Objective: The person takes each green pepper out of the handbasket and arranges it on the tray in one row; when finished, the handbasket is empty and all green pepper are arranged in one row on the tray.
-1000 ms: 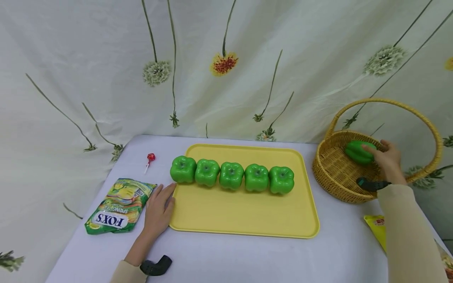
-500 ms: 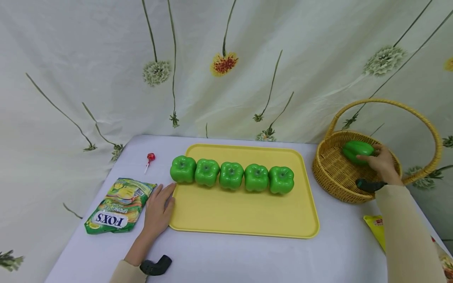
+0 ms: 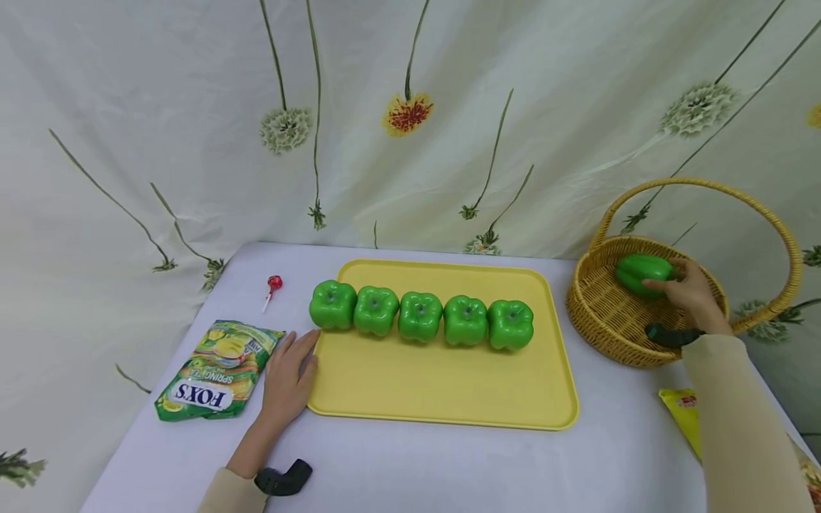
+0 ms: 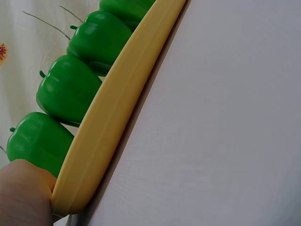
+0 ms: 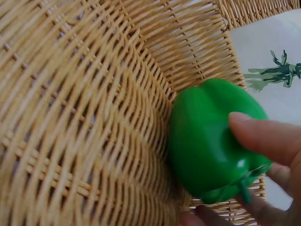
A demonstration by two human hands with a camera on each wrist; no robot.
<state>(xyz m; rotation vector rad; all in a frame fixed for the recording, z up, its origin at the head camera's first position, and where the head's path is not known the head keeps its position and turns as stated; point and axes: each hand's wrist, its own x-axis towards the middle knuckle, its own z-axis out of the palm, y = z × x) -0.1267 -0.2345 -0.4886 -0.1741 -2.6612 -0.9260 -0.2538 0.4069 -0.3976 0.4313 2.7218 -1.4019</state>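
Inside a wicker basket [image 3: 603, 335] at the right, my right hand [image 3: 693, 292] grips a green bell pepper [image 3: 643, 274]. In the right wrist view the thumb [image 5: 263, 136] presses on this pepper's side, and other fingers are partly hidden behind it. The pepper lies on its side near the basket wall, stem toward the hand. My left hand [image 3: 286, 377] rests at the left edge of a yellow tray [image 3: 442, 385], fingers relaxed. Several green bell peppers [image 3: 420, 317] stand upright in a row across the tray, the leftmost close to the left fingertips.
A green FOX'S candy bag [image 3: 214, 370] lies left of my left hand. Behind it is a red lollipop [image 3: 274, 283]. A yellow packet [image 3: 681, 413] lies partly under the right sleeve. The basket's tall handle [image 3: 699, 182] arches above the right hand; a floral cloth [image 3: 410, 178] hangs behind.
My right hand has moved slightly left in the basket and closed on the pepper, which has shifted a little left and turned. The left hand stays at the tray's edge.
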